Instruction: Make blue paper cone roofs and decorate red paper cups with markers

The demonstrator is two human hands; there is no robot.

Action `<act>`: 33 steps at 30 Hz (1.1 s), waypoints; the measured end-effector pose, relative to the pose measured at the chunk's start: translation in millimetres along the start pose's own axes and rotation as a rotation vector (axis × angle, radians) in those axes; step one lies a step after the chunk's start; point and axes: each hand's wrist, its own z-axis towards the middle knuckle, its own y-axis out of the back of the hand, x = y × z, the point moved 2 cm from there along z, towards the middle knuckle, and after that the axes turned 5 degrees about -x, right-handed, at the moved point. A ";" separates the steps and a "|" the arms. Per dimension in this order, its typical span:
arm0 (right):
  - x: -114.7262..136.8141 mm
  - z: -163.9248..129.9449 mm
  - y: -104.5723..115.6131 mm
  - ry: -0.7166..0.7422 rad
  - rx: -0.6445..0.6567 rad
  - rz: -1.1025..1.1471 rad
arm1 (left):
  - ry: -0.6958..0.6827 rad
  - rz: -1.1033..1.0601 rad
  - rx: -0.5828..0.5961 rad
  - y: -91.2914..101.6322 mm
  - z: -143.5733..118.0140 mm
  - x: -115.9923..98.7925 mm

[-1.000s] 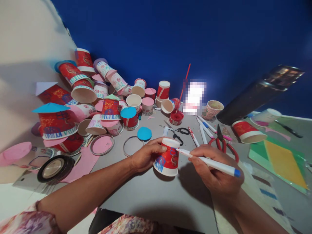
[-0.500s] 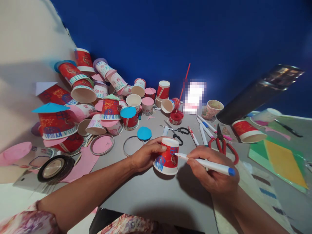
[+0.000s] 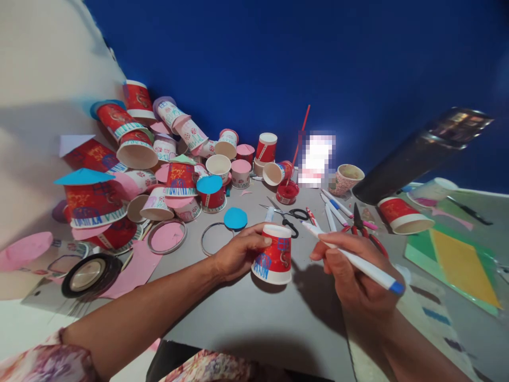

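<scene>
My left hand [image 3: 241, 252] grips a red paper cup [image 3: 273, 263] from its left side, the cup standing rim-down with its narrow end up. Blue marker lines form a window near the top of the cup and grass-like strokes by its white rim. In my right hand [image 3: 358, 270] is a white felt-tip marker [image 3: 368, 268] with a blue end. Its tip points up and left, apart from the cup. A blue paper disc [image 3: 235, 218] and black-handled scissors [image 3: 289, 215] lie just beyond my left hand.
Several decorated paper cups [image 3: 181, 178] are heaped at the left. Behind my right hand are pliers [image 3: 360, 225], loose markers [image 3: 336, 207] and a red jar [image 3: 287, 192]. A black cylinder [image 3: 409, 156] leans at the right, near coloured paper sheets [image 3: 463, 265]. A tape roll [image 3: 90, 277] sits at left.
My right hand has drawn back to the right, taking the marker's tip off the cup. The cup has turned slightly in my left hand, which otherwise stays in place.
</scene>
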 end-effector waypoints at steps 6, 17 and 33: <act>2.9 3.5 -2.8 0.038 0.013 -0.097 | -0.002 -0.190 -0.023 -0.3 -0.6 -6.1; -16.8 5.3 -3.5 -0.133 -0.111 -0.116 | 0.029 -0.096 0.018 -1.9 -5.4 -4.9; -30.3 15.0 -10.0 -0.277 -0.017 -0.057 | -0.484 0.976 0.348 -9.5 -19.1 -4.8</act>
